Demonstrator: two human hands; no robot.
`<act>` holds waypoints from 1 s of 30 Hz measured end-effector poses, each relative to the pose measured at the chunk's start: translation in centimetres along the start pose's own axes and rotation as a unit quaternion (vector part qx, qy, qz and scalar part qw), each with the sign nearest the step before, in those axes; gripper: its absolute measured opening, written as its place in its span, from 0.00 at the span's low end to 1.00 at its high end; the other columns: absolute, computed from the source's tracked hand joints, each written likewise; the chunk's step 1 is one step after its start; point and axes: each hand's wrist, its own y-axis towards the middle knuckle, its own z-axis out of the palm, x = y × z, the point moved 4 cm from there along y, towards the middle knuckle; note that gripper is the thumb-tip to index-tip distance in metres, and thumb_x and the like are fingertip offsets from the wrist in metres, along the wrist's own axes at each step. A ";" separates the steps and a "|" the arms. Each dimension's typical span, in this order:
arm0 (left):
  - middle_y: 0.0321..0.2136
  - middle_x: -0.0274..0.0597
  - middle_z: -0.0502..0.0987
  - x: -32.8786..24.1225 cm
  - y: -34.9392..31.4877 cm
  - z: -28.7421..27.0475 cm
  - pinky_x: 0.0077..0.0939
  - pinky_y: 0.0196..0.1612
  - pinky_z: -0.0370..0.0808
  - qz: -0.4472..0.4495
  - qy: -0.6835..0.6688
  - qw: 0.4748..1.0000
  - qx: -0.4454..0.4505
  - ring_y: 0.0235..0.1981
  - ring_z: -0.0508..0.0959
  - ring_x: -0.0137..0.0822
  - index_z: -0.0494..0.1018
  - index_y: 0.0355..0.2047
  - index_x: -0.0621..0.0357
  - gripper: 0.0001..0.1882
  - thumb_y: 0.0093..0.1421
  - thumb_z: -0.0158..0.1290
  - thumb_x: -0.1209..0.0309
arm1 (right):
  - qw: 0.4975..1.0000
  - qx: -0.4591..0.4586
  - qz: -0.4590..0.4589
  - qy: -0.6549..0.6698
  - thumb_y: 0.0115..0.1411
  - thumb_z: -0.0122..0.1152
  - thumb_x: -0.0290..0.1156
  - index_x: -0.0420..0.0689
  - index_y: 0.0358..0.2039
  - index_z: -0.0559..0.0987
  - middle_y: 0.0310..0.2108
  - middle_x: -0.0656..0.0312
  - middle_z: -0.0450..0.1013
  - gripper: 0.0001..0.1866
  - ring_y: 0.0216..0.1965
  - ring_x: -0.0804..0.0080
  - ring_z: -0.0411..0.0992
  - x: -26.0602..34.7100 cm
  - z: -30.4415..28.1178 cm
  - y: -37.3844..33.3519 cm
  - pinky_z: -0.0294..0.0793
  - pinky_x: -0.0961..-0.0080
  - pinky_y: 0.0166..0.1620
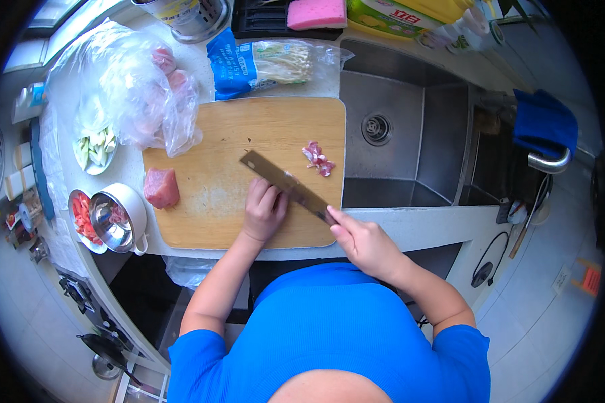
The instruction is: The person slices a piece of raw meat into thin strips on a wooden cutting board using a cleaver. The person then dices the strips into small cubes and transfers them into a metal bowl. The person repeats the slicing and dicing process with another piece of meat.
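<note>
A: State of the hands?

B: Right hand [368, 243] grips the cleaver [275, 178] by its handle; left hand [265, 211] is curled over the cutting board [249, 121], beside the blade. Whether it pins anything, I cannot tell.

A: Work done?

B: Small meat pieces [318, 159] lie cut at the board's right; I judge the cutting partway.

A: Outstanding?

B: Apparently the meat block [161, 188], undivided at the board's left edge, apart from the blade.

Your left hand [263, 213] has its fingers curled; your right hand [370, 246] is closed in a grip; both forearms [234, 270] angle inward.
</note>
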 end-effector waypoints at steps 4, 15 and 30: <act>0.37 0.48 0.79 0.6 -0.7 0.3 0.37 0.43 0.76 -0.012 0.012 1.000 0.016 0.39 0.78 0.49 0.78 0.38 0.62 0.15 0.47 0.60 0.82 | 0.998 -0.015 -0.008 -0.056 0.66 0.52 0.40 0.34 0.53 0.71 0.29 0.41 0.76 0.23 0.28 0.45 0.77 -0.5 0.6 -1.0 0.78 0.57 0.31; 0.39 0.45 0.80 -0.2 0.5 0.2 0.39 0.47 0.76 0.019 -0.029 0.999 0.039 0.42 0.79 0.47 0.78 0.39 0.64 0.16 0.47 0.53 0.84 | 0.990 -0.009 -0.064 -0.126 0.65 0.53 0.38 0.36 0.54 0.71 0.27 0.42 0.76 0.23 0.27 0.45 0.76 1.6 3.0 6.3 0.77 0.57 0.31; 0.37 0.52 0.77 1.0 -0.8 0.6 0.43 0.44 0.75 0.021 0.005 0.999 0.028 0.39 0.77 0.52 0.76 0.39 0.66 0.17 0.45 0.55 0.81 | 0.992 -0.021 -0.081 -0.089 0.66 0.51 0.41 0.34 0.52 0.71 0.24 0.41 0.75 0.23 0.26 0.43 0.76 0.6 2.3 5.2 0.77 0.54 0.28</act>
